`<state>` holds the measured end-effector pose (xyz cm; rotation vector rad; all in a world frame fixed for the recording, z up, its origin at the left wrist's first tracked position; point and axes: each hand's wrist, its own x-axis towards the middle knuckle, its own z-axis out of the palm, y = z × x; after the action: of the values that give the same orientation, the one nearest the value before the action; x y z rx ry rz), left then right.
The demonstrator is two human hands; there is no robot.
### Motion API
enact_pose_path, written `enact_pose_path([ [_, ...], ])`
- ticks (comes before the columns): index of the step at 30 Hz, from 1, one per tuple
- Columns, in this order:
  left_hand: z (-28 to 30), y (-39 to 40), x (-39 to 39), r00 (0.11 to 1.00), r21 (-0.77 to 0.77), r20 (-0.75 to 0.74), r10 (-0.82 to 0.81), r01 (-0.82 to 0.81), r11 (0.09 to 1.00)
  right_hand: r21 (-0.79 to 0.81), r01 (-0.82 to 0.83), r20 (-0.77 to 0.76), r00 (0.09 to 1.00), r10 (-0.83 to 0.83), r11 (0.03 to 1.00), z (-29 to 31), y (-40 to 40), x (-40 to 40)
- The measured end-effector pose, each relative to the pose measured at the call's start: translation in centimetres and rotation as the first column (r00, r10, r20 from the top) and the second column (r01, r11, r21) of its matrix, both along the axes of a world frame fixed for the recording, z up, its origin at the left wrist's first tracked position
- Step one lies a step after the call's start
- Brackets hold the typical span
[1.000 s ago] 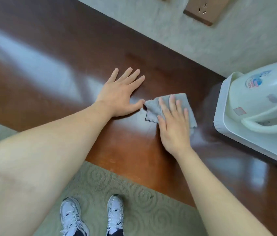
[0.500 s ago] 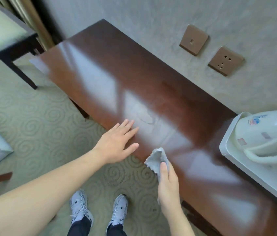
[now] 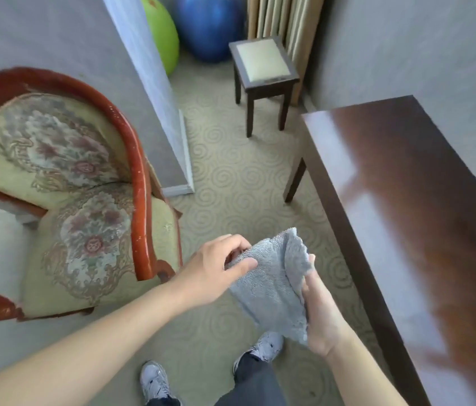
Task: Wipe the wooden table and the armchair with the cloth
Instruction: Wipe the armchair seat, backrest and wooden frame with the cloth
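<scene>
A grey fluffy cloth point(image 3: 272, 284) hangs in the air over the carpet, held by both hands. My left hand point(image 3: 213, 271) pinches its upper left edge between thumb and fingers. My right hand point(image 3: 320, 310) grips its right side, palm up. The glossy dark wooden table point(image 3: 424, 218) stands to the right, its top bare in this view. The armchair point(image 3: 84, 212), with a red wooden frame and floral cream upholstery, is to the left; its near armrest lies just left of my left wrist.
A small dark stool point(image 3: 263, 68) with a pale seat stands at the back by curtains. A green ball point(image 3: 160, 30) and a blue ball point(image 3: 210, 24) sit behind a grey partition point(image 3: 149, 92). My shoes point(image 3: 155, 382) stand on patterned carpet between chair and table.
The view swung left from the table to the armchair. My right hand lifted the cloth off the table, and my left hand came off the table edge and took hold of the cloth.
</scene>
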<state>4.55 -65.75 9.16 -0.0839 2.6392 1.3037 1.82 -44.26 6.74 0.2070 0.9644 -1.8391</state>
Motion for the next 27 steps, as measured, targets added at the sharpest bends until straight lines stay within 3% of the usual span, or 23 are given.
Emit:
enact_pose_path([
  [4,0.8,-9.1,7.3,0.982,0.005,-0.107,0.159,-0.159,0.987,0.055,-0.25,-0.088,0.963,0.254,0.967,0.7,-9.4,4.4],
  [6,0.7,-13.1,11.2,0.955,0.061,-0.154,0.253,-0.246,0.967,0.077,-0.377,-0.229,0.894,0.384,0.923,1.7,-14.3,7.0],
  [8,0.5,-17.1,15.3,0.93,0.117,-0.166,0.328,-0.311,0.943,0.041,-0.468,-0.25,0.851,0.462,0.883,1.9,-19.1,10.0],
  [14,-0.7,-28.6,24.3,0.859,0.154,-0.036,0.51,-0.5,0.852,0.141,-0.337,-0.121,0.927,0.354,0.931,0.6,-31.7,17.3],
  [18,-3.1,-35.1,27.3,0.778,0.03,0.138,0.613,-0.622,0.782,0.22,-0.257,-0.031,0.962,0.27,0.941,-0.3,-38.5,19.7],
  [21,-6.1,-39.0,28.3,0.743,-0.044,0.291,0.603,-0.619,0.784,0.328,-0.17,-0.003,0.983,0.182,0.929,-1.8,-41.8,19.1],
  [24,-9.7,-41.6,28.4,0.705,-0.044,0.436,0.559,-0.603,0.796,0.462,-0.043,0.003,0.999,0.047,0.886,-4.5,-44.0,16.6],
  [27,-12.9,-43.6,27.0,0.722,-0.064,0.486,0.493,-0.533,0.843,0.676,0.073,-0.05,0.997,-0.053,0.733,-8.4,-46.1,13.0],
])
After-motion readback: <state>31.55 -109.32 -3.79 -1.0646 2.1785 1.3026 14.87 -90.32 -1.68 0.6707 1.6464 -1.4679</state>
